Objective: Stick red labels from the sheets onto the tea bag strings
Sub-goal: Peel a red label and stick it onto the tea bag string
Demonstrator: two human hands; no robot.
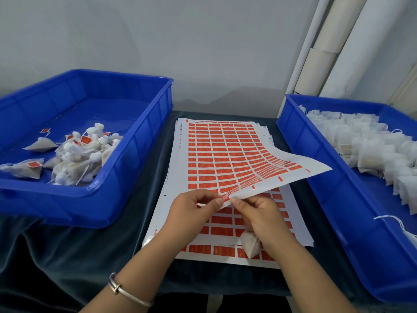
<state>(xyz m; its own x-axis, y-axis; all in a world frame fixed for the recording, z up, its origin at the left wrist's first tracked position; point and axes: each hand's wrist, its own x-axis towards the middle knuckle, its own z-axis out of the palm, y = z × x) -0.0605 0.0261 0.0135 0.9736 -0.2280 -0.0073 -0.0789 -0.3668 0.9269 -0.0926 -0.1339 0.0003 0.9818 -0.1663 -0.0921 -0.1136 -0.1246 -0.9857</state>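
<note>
Silver bangle (126,291): sitting on the left wrist, nearest the camera.
Tea bag (251,245): tucked under the right hand (264,216), whose lower fingers are curling round it while thumb and forefinger are pinching the lifted sheet's near edge.
Left hand (191,210): pinching the same edge just beside the right thumb.
Top label sheet (225,154): being peeled up at its near right corner, red labels curling.
Sheet stack (223,224): lying on the dark cloth (67,256) between 2 bins.
Left blue bin (126,154): holding labelled tea bags (74,154).
Right blue bin (327,175): holding unlabelled tea bags (372,145).
</note>
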